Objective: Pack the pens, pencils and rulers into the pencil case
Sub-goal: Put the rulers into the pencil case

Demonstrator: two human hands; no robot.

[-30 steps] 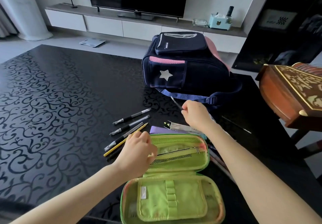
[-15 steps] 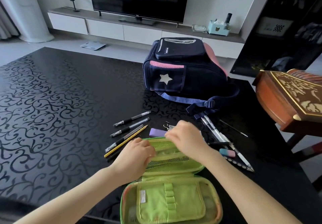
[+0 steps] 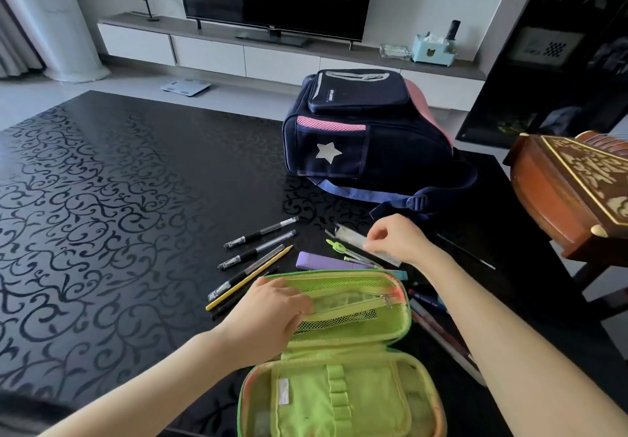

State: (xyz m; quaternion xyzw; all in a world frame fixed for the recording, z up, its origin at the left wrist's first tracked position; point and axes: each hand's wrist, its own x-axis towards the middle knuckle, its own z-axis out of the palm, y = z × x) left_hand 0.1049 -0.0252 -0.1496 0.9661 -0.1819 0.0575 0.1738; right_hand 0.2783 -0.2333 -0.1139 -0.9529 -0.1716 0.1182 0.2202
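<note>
Right grip point(image 3: 397, 239) has left case point(image 3: 360, 399) at table point(image 3: 119, 198) near edge, now pinches clear ruler point(image 3: 348, 235) just behind it. Left grip point(image 3: 268, 314) curls on case's mesh pocket, holding it open. Ruler probably goes in next. Pens point(image 3: 261, 232) unpacked, left of case.

I am looking at a black table point(image 3: 102, 198) with a scroll pattern. An open green pencil case point(image 3: 343, 402) lies at its 6 o'clock edge. From the case, three pens point(image 3: 257, 250) and a yellow pencil point(image 3: 249, 277) lie side by side at 10 o'clock. A purple box point(image 3: 326, 262) sits just beyond its far rim at 12, and a clear ruler point(image 3: 350, 234) lies at 1. A navy backpack point(image 3: 367, 137) stands farther out at 12, and more pens point(image 3: 438, 331) lie alongside at 3.
</note>
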